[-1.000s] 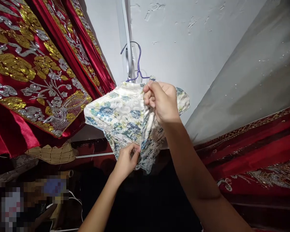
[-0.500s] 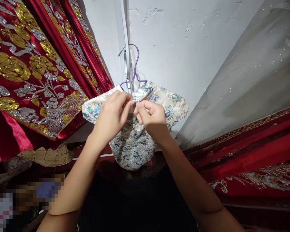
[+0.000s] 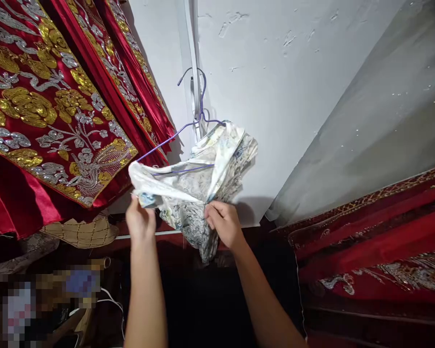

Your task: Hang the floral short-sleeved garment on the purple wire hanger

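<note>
A floral garment, pale with blue and yellow print, hangs crookedly from a purple wire hanger. Its neckline gapes, and the hanger's left arm lies bare above the fabric, while the right arm end stays under the right shoulder. My left hand pinches the garment's left side near the sleeve. At the lower point of the opened neckline, my right hand grips the front edge with curled fingers. The lower part of the garment bunches and hangs between both hands.
Red embroidered garments with gold and silver motifs hang at left. A grey sheer fabric and a red embroidered garment are at right. Behind is a white wall with a vertical rail. White cables lie low at left.
Both hands have moved down and apart from the collar, the left one outward. The garment's neckline has opened, and its left shoulder has come off the hanger's left arm.
</note>
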### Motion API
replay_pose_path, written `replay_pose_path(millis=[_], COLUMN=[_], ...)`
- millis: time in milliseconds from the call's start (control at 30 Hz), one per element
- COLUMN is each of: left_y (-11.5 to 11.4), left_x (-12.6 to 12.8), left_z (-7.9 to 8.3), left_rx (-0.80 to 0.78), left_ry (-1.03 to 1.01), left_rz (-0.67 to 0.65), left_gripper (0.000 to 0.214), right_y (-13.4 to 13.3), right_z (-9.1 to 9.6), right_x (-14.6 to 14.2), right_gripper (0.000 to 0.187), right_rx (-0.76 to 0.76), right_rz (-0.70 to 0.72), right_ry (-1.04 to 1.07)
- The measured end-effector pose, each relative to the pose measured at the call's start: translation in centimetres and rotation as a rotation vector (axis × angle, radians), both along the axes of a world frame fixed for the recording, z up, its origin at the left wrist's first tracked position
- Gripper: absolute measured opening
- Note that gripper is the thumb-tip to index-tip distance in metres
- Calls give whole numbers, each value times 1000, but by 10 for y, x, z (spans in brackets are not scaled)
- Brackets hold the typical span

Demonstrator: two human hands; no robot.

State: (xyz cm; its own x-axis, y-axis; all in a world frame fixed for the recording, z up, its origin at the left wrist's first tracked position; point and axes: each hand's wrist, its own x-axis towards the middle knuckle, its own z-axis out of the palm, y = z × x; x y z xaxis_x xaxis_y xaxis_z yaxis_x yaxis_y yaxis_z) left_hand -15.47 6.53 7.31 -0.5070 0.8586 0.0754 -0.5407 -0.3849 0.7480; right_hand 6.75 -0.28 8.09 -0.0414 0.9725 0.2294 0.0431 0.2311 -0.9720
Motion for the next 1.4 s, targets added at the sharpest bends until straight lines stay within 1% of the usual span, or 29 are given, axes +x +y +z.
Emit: replay_pose_path(millis=[67, 100, 133, 200, 233, 300, 367, 433, 500, 567, 600, 667, 700, 767, 800, 833, 867, 900, 933, 967, 1033, 1100, 1133, 1167, 1200, 1267, 1300, 1333, 1400], left_y=[-15, -23, -29, -37, -39, -45, -57, -74, -92, -102, -102, -93, -86, -69, -63, -58, -56, -55, -56, -58, -64, -68, -70, -72, -74, -77, -79, -79, -77], left_x=[20, 30, 37, 47, 50, 57, 69, 85, 99, 106, 105, 97, 91, 75, 67, 59, 52, 44, 37, 30, 17, 6, 2, -1, -2, -2, -2, -3, -9], left_z=[-39, -52, -62, -68, -65, -51, -32, -13, 4, 19, 26, 38, 41, 44, 41, 37, 31, 24, 16, 9, 0, 1, 6, 12, 20, 35, 41, 46, 51], left_rx=[-87, -115, -130, -139, -136, -108, -48, 29, 113, 223, 283, 360, 368, 346, 335, 331, 326, 309, 278, 230, 113, 53, 52, 63, 77, 95, 97, 92, 29], left_ry=[52, 88, 116, 153, 160, 147, 131, 194, 402, 692, 822, 990, 1034, 1092, 1125, 1165, 1214, 1272, 1344, 1428, 1616, 1757, 1790, 1799, 1793, 1780, 1785, 1802, 1871], left_rz=[-17, -38, -59, -67, -61, -87, -199, -345, -476, -580, -609, -627, -653, -803, -914, -1023, -1107, -1142, -1141, -1105, -957, -773, -698, -639, -602, -571, -564, -557, -549], left_gripper=[12, 10, 12, 20, 24, 31, 34, 30, 22, 17, 15, 16, 23, 39, 42, 44, 44, 44, 44, 45, 44, 39, 36, 34, 35, 40, 41, 41, 34], right_y=[-12, -17, -23, -31, -35, -38, -38, -36, -35, -36, -36, -36, -35, -30, -25, -20, -15, -9, -3, 3, 17, 35, 45, 57, 69, 90, 99, 105, 110], right_z=[-13, -20, -28, -44, -52, -64, -69, -66, -57, -46, -40, -29, -23, -10, -2, 7, 17, 28, 38, 49, 64, 71, 69, 65, 58, 41, 32, 25, 18], right_x=[-1, 0, 1, 7, 11, 20, 26, 28, 23, 13, 7, -1, -2, 6, 14, 24, 35, 46, 56, 63, 68, 63, 57, 50, 44, 34, 32, 33, 38], right_gripper=[34, 33, 32, 32, 32, 37, 41, 45, 49, 53, 57, 69, 74, 76, 70, 58, 46, 38, 31, 26, 18, 10, 8, 13, 22, 41, 46, 47, 43], right_rx=[-48, -76, -105, -175, -214, -284, -308, -250, -180, -168, -191, -264, -301, -340, -335, -310, -270, -226, -194, -142, 16, 211, 295, 356, 392, 399, 380, 359, 330], right_rz=[-50, -73, -88, -88, -66, -13, -17, -78, -75, 14, 69, 184, 247, 409, 492, 569, 641, 677, 612, 488, 136, -212, -325, -379, -378, -275, -224, -201, -236], right_ry=[100, 124, 124, 67, 22, -57, -116, -111, -32, 130, 220, 357, 384, 304, 207, 71, -88, -252, -363, -428, -463, -402, -367, -341, -332, -358, -377, -390, -399])
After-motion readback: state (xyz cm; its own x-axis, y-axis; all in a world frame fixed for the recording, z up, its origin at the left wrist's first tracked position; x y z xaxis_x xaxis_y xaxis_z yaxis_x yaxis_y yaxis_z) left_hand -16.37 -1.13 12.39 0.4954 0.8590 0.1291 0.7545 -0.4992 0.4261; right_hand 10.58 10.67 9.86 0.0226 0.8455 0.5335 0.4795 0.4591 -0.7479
